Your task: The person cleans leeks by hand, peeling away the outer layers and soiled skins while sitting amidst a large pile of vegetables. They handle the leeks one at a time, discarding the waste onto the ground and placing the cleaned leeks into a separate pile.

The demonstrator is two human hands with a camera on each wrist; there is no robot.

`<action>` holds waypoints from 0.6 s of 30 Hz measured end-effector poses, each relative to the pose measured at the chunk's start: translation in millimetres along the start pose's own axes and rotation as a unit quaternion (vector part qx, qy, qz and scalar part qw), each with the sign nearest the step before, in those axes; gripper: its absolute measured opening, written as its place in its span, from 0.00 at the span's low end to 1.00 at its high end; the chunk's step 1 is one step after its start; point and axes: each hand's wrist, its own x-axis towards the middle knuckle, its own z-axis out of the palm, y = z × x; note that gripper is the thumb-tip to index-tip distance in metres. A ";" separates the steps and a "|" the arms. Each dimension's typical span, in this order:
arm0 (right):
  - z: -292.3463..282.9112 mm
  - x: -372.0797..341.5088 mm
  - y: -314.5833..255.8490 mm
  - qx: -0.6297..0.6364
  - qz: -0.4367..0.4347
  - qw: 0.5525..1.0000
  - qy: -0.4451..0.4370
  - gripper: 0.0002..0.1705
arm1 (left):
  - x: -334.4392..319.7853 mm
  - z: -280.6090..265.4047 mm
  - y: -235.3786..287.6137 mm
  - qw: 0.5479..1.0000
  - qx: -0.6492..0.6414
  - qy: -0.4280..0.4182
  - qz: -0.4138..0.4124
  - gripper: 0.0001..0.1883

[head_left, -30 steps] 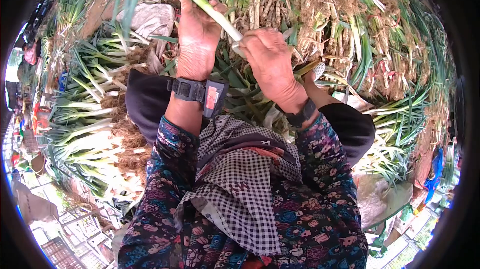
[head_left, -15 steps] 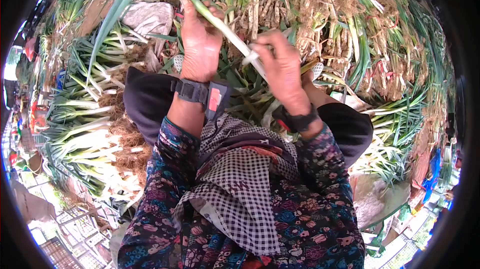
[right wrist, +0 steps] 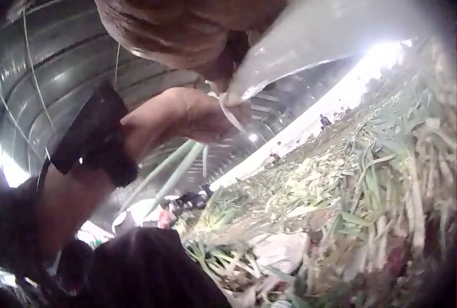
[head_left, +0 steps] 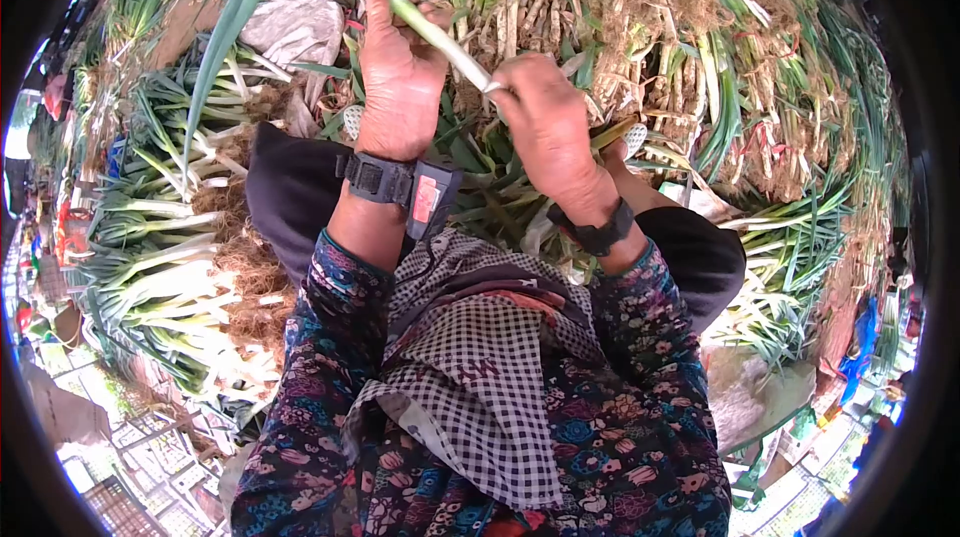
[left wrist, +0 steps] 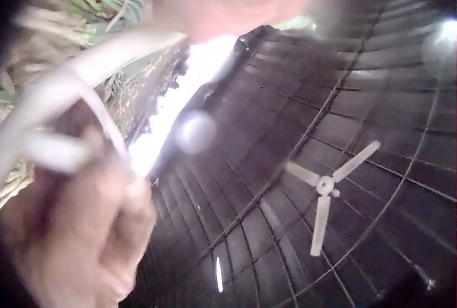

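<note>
A long green onion [head_left: 440, 40] slants across the head view, its leaves up to the left and its white stem down to the right. My left hand [head_left: 402, 87] holds it midway, palm up, the stem lying across the fingers. With thumb and fingers my right hand [head_left: 550, 127] pinches the white lower end, whose tip is hidden behind it. In the left wrist view a thin pale strip of skin [left wrist: 103, 118] stands off the stem and runs to the right hand [left wrist: 93, 236]. The left hand [right wrist: 189, 113] shows beyond the right hand in the right wrist view.
Green onions with roots [head_left: 170, 267] lie in a row at the left, and more [head_left: 785, 267] lie at the right. Tied bundles [head_left: 640, 37] cover the ground ahead. A whitish sack [head_left: 295, 34] lies beyond my left knee. Loose leaves lie between my legs.
My right hand went down and right along the stem, a pale strip showing beside it, then came back up to the white end. The left hand has kept its hold on the green onion.
</note>
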 end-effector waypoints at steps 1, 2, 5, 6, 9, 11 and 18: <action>1.3 1.1 -0.8 0.137 0.065 0.988 0.012 0.11 | 2.5 -1.9 5.0 1.000 -0.022 0.004 0.006 0.20; -3.7 -2.5 -5.0 0.355 0.142 0.922 0.055 0.04 | 4.2 -5.9 10.9 0.999 -0.044 0.010 0.012 0.20; -31.3 -22.5 -3.6 0.583 0.253 0.765 0.102 0.03 | 20.2 -20.4 37.2 0.998 -0.059 0.001 0.015 0.20; -42.4 -37.6 4.7 0.547 0.269 0.788 0.081 0.04 | 23.6 -20.0 46.2 0.998 -0.049 0.006 0.029 0.20; -58.7 -97.5 58.4 0.008 0.239 0.968 -0.079 0.09 | 38.4 -23.5 68.2 0.998 -0.036 0.034 0.050 0.18; -59.2 -117.0 70.4 -0.122 0.212 0.958 -0.150 0.17 | 44.7 -23.0 86.2 0.996 -0.032 0.045 0.065 0.20; -19.2 -51.4 37.0 -0.087 0.092 0.987 -0.100 0.27 | 57.4 -31.4 96.2 0.994 0.031 0.037 0.095 0.19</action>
